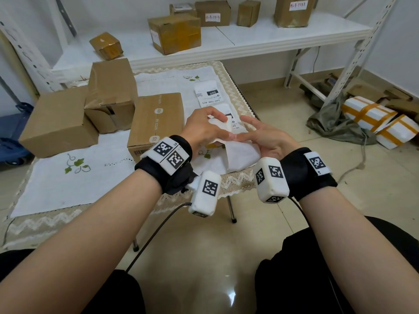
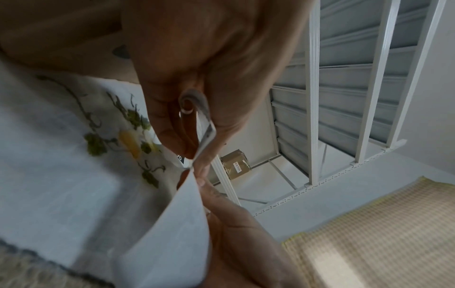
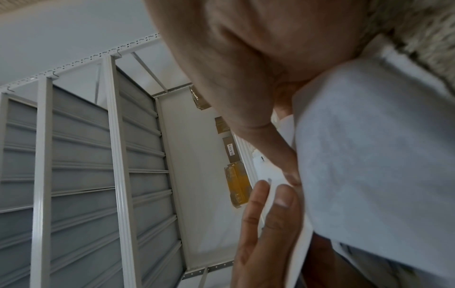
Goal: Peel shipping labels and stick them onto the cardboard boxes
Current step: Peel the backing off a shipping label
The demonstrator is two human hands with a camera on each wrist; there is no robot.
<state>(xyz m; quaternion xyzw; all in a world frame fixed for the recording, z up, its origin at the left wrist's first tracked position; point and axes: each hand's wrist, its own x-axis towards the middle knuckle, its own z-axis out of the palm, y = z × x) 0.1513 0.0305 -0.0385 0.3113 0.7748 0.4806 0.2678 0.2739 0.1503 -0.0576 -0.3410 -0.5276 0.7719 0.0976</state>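
Observation:
Over the table's front right corner, both hands work on one white shipping label sheet (image 1: 241, 155). My left hand (image 1: 217, 123) pinches the peeled, curling label edge (image 2: 205, 124) between thumb and fingers. From the right, my right hand (image 1: 238, 137) pinches the white backing (image 2: 172, 224) between thumb and a finger, with the other fingers spread. The wide backing (image 3: 369, 155) also fills the right wrist view. A strip of printed labels (image 1: 209, 94) lies on the cloth behind my hands. A brown branded box (image 1: 156, 118) stands just left of my left hand.
Two more cardboard boxes (image 1: 59, 121) (image 1: 111, 94) stand on the table's left half. The white shelf (image 1: 249, 39) behind carries several taped boxes, some with labels on them. White parcels with orange tape (image 1: 374, 118) lie on the floor at the right.

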